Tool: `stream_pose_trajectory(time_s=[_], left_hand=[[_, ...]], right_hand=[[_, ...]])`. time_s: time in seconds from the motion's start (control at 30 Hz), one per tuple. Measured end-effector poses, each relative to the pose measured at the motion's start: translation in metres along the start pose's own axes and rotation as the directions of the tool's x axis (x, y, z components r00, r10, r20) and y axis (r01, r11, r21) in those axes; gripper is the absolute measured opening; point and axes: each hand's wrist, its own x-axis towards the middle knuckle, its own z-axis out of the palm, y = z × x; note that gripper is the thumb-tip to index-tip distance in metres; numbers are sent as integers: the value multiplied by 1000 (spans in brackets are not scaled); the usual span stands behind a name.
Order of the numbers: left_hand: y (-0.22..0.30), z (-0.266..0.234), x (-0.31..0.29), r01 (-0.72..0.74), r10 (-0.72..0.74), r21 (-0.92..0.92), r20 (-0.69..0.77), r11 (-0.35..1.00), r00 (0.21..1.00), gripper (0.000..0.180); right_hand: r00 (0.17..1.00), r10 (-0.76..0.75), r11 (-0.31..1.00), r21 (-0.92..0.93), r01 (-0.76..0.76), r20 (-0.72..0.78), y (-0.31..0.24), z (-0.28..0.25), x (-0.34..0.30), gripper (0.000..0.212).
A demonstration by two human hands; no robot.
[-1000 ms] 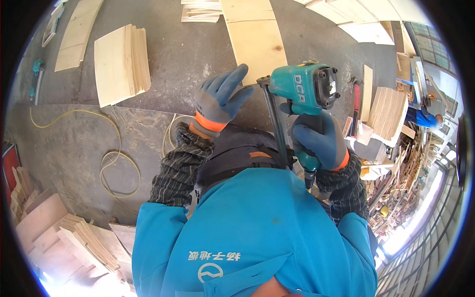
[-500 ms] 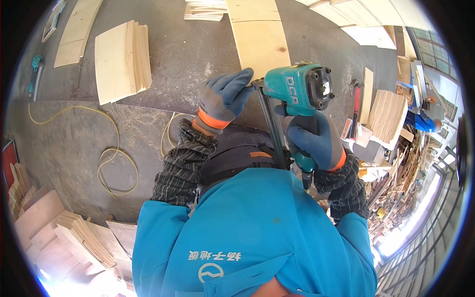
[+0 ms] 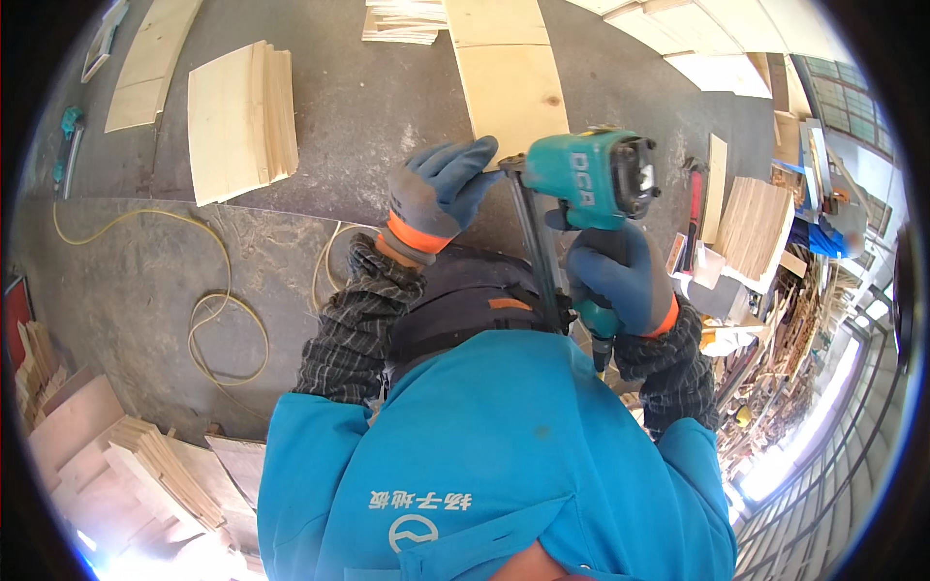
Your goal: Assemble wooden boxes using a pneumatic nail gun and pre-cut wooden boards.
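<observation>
A teal pneumatic nail gun [image 3: 581, 179] with a black head is gripped by my right hand [image 3: 620, 276], which wears a blue and grey glove with an orange cuff. The gun's long dark magazine slants back toward my waist, and its nose is by the near end of a pale wooden board [image 3: 509, 92]. My left hand [image 3: 441, 189], gloved alike, lies with its fingers stretched out and pressed side by side at the board's near left corner. Whether its fingertips touch the board I cannot tell. No object shows in that hand.
A stack of wooden boards [image 3: 237, 121] stands on the dark table at the left. A second teal nail gun [image 3: 70, 126] lies farther left. A yellow air hose [image 3: 232, 290] coils on the floor. On the right are a red-handled hammer [image 3: 695, 208], more stacked wood [image 3: 751, 228] and a person in blue [image 3: 823, 237].
The nail gun's head has shifted slightly to the right and tilted a little in my right hand. My left hand has stayed almost where it was.
</observation>
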Motion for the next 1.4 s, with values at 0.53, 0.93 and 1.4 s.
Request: stream_pose_trajectory(time_s=[0.53,0.93,1.4], left_hand=[[0,3,3,-20,22,57,-42,998,999,34],[1,3,1,-6,7,65,-20,998,1000,35],[0,3,2,-8,9,52,-12,999,1000,34]], right_hand=[[999,-18,997,72,22,-50,-6,-8,-5,49],[998,-25,998,56,29,-61,-1,-18,-11,50],[995,-21,999,43,25,-93,4,-28,-6,55]])
